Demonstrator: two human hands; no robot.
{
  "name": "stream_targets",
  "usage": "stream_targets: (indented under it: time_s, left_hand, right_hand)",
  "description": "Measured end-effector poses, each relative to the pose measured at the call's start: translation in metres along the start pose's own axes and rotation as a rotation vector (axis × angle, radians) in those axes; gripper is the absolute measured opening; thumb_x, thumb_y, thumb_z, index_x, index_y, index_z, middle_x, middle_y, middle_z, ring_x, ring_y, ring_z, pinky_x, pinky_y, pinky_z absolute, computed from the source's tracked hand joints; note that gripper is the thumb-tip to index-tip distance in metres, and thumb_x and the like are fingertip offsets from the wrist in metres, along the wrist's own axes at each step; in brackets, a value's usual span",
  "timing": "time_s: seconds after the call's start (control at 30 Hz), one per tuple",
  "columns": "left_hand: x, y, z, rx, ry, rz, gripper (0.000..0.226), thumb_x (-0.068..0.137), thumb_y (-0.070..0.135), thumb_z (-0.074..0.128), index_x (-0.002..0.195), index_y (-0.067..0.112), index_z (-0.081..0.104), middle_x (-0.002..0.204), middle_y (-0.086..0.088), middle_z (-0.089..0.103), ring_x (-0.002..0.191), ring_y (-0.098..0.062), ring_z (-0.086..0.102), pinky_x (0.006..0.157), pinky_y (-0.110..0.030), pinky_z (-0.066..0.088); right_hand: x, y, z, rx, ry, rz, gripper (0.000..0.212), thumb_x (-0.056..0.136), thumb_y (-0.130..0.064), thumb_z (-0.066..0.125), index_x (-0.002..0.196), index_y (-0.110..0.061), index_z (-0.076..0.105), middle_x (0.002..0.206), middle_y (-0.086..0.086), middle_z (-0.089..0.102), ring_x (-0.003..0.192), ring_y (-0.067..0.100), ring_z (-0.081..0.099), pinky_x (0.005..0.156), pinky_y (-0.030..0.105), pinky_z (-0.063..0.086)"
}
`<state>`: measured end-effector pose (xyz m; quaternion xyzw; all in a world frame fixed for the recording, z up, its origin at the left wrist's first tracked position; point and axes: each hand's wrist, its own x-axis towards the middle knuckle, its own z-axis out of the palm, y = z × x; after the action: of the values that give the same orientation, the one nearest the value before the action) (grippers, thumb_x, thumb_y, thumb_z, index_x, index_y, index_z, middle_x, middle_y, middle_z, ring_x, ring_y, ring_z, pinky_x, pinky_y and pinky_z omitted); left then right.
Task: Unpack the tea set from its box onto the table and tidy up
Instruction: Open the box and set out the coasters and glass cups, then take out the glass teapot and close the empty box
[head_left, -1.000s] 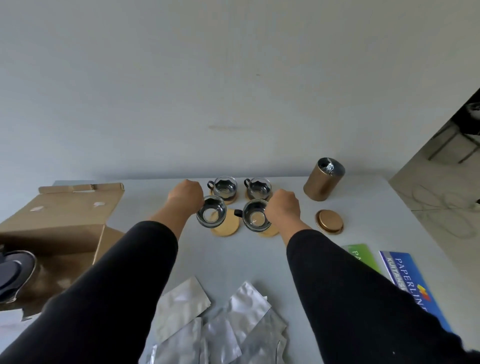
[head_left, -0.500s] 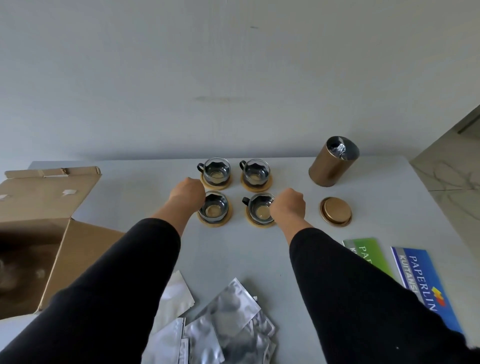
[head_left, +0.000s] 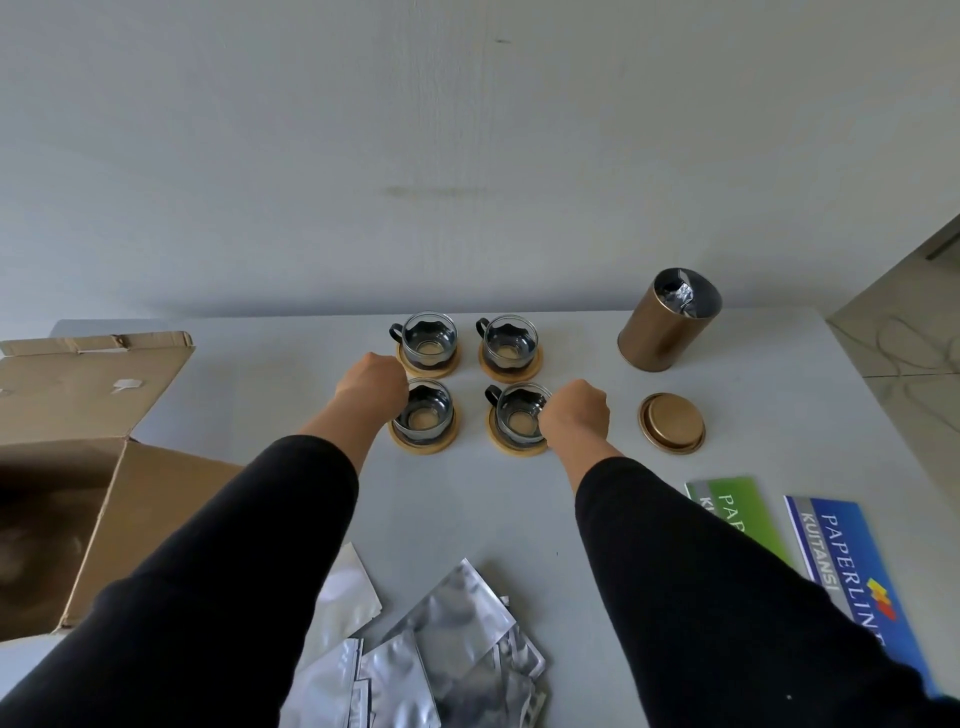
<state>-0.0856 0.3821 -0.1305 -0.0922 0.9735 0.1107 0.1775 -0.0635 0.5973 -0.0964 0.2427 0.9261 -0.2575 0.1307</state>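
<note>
- Glass cups sit in a square of four near the far edge of the table (head_left: 467, 509), each on its own round wooden coaster, so the set reads as laid out for display, not just dumped.
- Left hand (head_left: 373, 387) is curled into a loose fist against the near left cup (head_left: 422, 420); it hides that cup's handle side, so I cannot tell whether the fingers pinch the handle or only rest there.
- Right hand (head_left: 575, 415) is curled the same way at the right rim of the near right cup (head_left: 519, 422), whose black handle points left, away from it; a grip on the rim is likely, though the fingers are hidden.
- Both far cups, the far left cup (head_left: 429, 340) and the far right cup (head_left: 508, 343), stand untouched with handles also to the left (a matching orientation seems intended).
- Bronze-coloured canister (head_left: 667, 321) stands open at the right with crumpled foil inside, its lid (head_left: 671, 423) lying flat just in front.
- Cardboard box (head_left: 78, 467) lies open at the left, well apart from the cups.
- Foil pouches (head_left: 441, 654) lie heaped at the near edge, and two printed booklets (head_left: 841, 561) lie at the right; tidying these looks to be what remains.
</note>
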Motion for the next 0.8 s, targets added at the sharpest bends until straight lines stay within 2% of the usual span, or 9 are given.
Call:
stream_targets:
  time_s: [0.03, 0.13, 0.27, 0.47, 0.57, 0.67, 0.8]
  left_hand:
    - [0.0, -0.001, 0.0, -0.001, 0.006, 0.004, 0.026, 0.091, 0.011, 0.04, 0.069, 0.006, 0.053, 0.104, -0.013, 0.067, 0.077, -0.023, 0.052, 0.068, -0.028, 0.041]
    - [-0.004, 0.001, -0.001, 0.023, 0.033, 0.015, 0.028, 0.095, 0.017, 0.043, 0.107, 0.008, 0.067, 0.114, -0.011, 0.064, 0.1, -0.026, 0.06, 0.072, -0.028, 0.045]
    - [-0.013, 0.005, -0.008, -0.015, 0.053, 0.002, 0.035, 0.098, 0.025, 0.043, 0.129, 0.015, 0.055, 0.127, -0.013, 0.055, 0.111, -0.029, 0.058, 0.085, -0.033, 0.049]
    - [-0.033, -0.004, -0.03, -0.042, 0.114, 0.003, 0.035, 0.098, 0.021, 0.039, 0.128, 0.014, 0.055, 0.127, -0.013, 0.054, 0.109, -0.03, 0.058, 0.082, -0.033, 0.048]
    - [-0.049, -0.019, -0.048, -0.025, 0.13, 0.002, 0.036, 0.1, 0.019, 0.036, 0.13, 0.013, 0.054, 0.129, -0.012, 0.052, 0.111, -0.029, 0.057, 0.081, -0.033, 0.046]
    - [-0.067, -0.049, -0.067, -0.032, 0.166, -0.023, 0.035, 0.1, 0.019, 0.036, 0.128, 0.012, 0.056, 0.129, -0.012, 0.052, 0.111, -0.03, 0.056, 0.079, -0.032, 0.044]
    - [-0.099, -0.111, -0.097, -0.019, 0.234, -0.064, 0.033, 0.099, 0.016, 0.036, 0.122, 0.009, 0.06, 0.125, -0.012, 0.056, 0.11, -0.03, 0.058, 0.086, -0.034, 0.048]
  right_hand:
    - [0.0, 0.001, 0.001, -0.004, -0.008, 0.0, 0.022, 0.093, -0.005, 0.055, 0.112, 0.003, 0.063, 0.114, 0.02, 0.066, 0.105, 0.032, 0.065, 0.086, 0.033, 0.053]
    - [0.0, 0.002, 0.0, -0.006, 0.012, -0.027, 0.022, 0.093, -0.005, 0.055, 0.112, 0.002, 0.063, 0.114, 0.019, 0.066, 0.106, 0.032, 0.065, 0.086, 0.033, 0.053]
    - [-0.005, -0.005, -0.007, -0.045, 0.045, -0.084, 0.02, 0.093, -0.005, 0.053, 0.11, 0.0, 0.063, 0.114, 0.018, 0.065, 0.106, 0.031, 0.063, 0.082, 0.033, 0.052]
    - [-0.024, -0.032, -0.02, -0.044, 0.103, -0.176, 0.022, 0.093, -0.003, 0.049, 0.111, -0.001, 0.062, 0.115, 0.017, 0.064, 0.106, 0.032, 0.062, 0.08, 0.034, 0.051]
    - [-0.044, -0.054, -0.022, -0.036, 0.12, -0.237, 0.024, 0.092, -0.003, 0.05, 0.112, 0.0, 0.062, 0.118, 0.017, 0.063, 0.109, 0.033, 0.061, 0.085, 0.036, 0.051]
    - [-0.073, -0.081, -0.017, -0.039, 0.123, -0.313, 0.023, 0.09, -0.004, 0.05, 0.11, 0.0, 0.063, 0.118, 0.017, 0.063, 0.111, 0.034, 0.06, 0.09, 0.038, 0.051]
    - [-0.126, -0.123, 0.002, -0.032, 0.108, -0.403, 0.026, 0.09, -0.005, 0.051, 0.113, 0.002, 0.061, 0.121, 0.02, 0.062, 0.114, 0.036, 0.059, 0.089, 0.036, 0.05]
